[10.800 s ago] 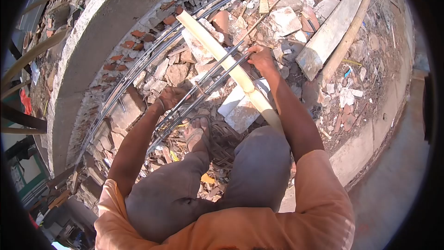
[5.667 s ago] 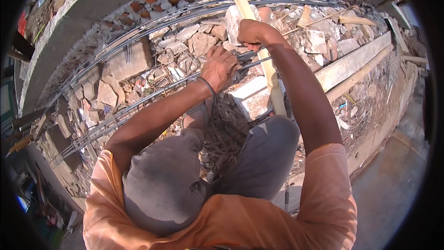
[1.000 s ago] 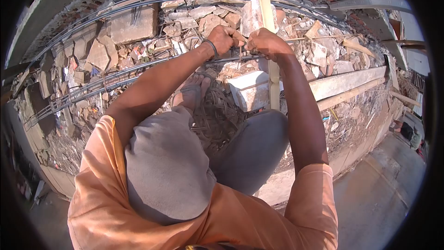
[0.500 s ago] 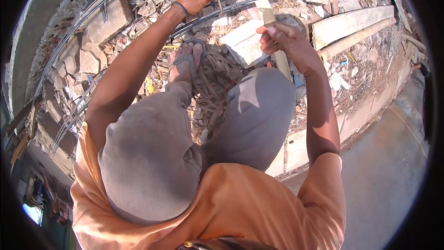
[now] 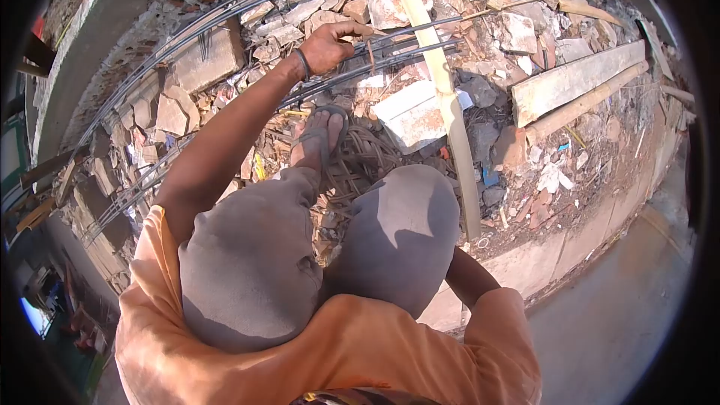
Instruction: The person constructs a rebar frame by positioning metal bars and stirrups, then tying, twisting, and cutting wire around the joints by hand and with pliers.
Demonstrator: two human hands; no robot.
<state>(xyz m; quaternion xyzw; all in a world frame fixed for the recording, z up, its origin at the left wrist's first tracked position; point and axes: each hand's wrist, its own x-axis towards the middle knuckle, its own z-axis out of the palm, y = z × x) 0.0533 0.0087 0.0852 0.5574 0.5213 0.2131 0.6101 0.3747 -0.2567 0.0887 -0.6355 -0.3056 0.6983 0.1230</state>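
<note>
My left hand (image 5: 327, 48), with a dark band at the wrist, is at the steel rods (image 5: 405, 50), beside a small rusty metal piece (image 5: 370, 51). Its index finger reaches toward the top of that piece, and the other fingers are curled; what they grip is too small to make out. A long pale wooden strip (image 5: 441, 79) crosses the rods to the right of this hand. My right hand is hidden; only part of its arm (image 5: 471, 279) shows, passing behind my right knee.
A white block (image 5: 412, 116) lies below the rods near my sandalled foot (image 5: 319, 139). Broken rubble surrounds it. Two boards (image 5: 577, 82) lie to the right. A curved concrete wall (image 5: 97, 37) with exposed brick borders the upper left.
My right hand has dropped from beside the wooden strip to out of sight behind my knee. My left hand remains by the rods, its index finger now more stretched out. The view has shifted.
</note>
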